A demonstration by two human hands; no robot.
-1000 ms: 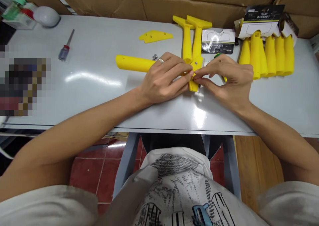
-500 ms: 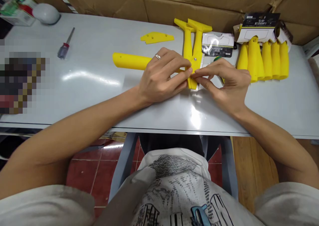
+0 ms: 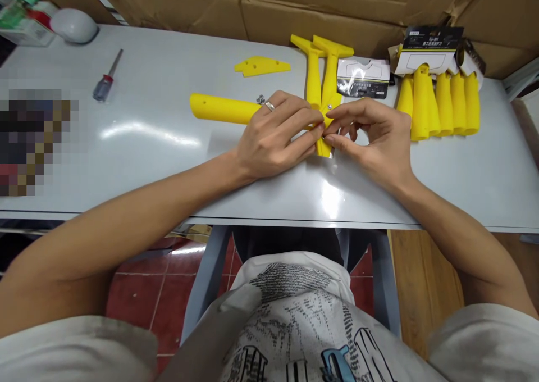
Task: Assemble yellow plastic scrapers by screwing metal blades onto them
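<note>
My left hand (image 3: 275, 132) rests over a yellow plastic scraper and grips it near its head; the scraper's handle (image 3: 225, 109) sticks out to the left. The fingertips meet the thumb side of my right hand (image 3: 368, 137), whose thumb and index finger pinch a small screw (image 3: 324, 137) at the scraper head, mostly hidden. Under the fingers lie two more yellow scrapers (image 3: 332, 67) side by side, their T-shaped ends pointing away. One shiny screw (image 3: 329, 107) shows on the yellow plastic. Behind my left knuckles is a little heap of screws (image 3: 260, 99).
A loose yellow plate with holes (image 3: 264, 66) lies farther back. To the right are a printed card packet (image 3: 364, 78) and several yellow handles (image 3: 444, 104) with header cards. A screwdriver (image 3: 108, 77) and a white rounded object (image 3: 73, 25) are at left. Cardboard (image 3: 189, 5) walls the back.
My right hand has shifted slightly, its index finger lifting off and the other fingers curling in. The left hand keeps its hold. The whole view has moved a little.
</note>
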